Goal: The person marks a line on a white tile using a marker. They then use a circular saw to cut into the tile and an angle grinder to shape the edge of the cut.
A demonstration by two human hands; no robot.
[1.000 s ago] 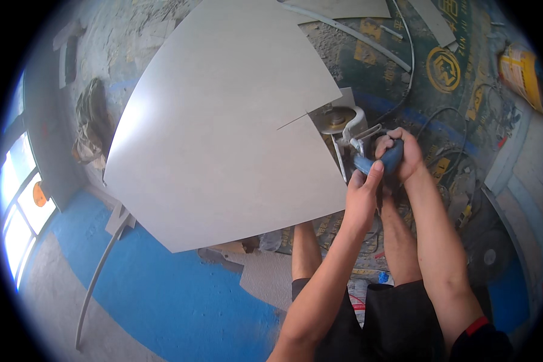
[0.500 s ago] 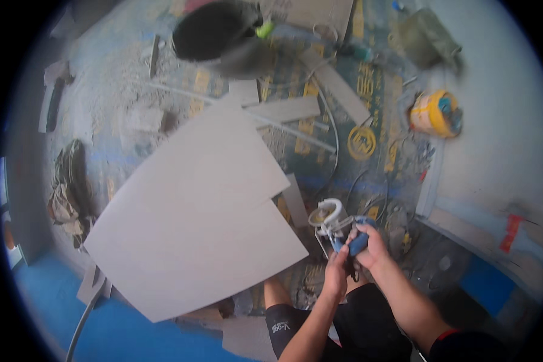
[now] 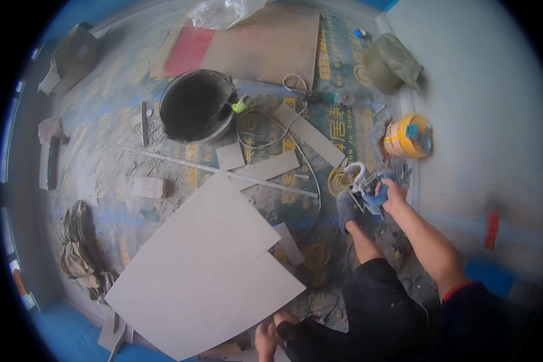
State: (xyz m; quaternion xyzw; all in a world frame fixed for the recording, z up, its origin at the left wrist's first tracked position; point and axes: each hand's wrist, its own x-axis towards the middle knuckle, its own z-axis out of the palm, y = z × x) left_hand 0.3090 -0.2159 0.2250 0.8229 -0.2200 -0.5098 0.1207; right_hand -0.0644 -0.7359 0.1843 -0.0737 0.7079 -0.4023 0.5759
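1. Blue-bodied cutter (image 3: 368,192) sat on the dusty floor (image 3: 111,160) by the pale wall (image 3: 489,120), gripped by the right hand (image 3: 391,194), whose fingers were curled shut around it.
2. Only part of the left hand (image 3: 264,338) showed at the lower edge, beside the big grey tile (image 3: 205,274); I could not tell how open it was or whether it held anything.
3. A foot in a grey shoe (image 3: 346,208) was planted just left of the cutter.
4. A yellow reel (image 3: 407,137) stood near, above the cutter.
5. Tile strips (image 3: 308,134), a thin rod (image 3: 223,172) and a white cable (image 3: 265,130) cluttered the floor between the tile and the black bucket (image 3: 196,105).
6. Cardboard (image 3: 265,45) lay beyond the bucket.
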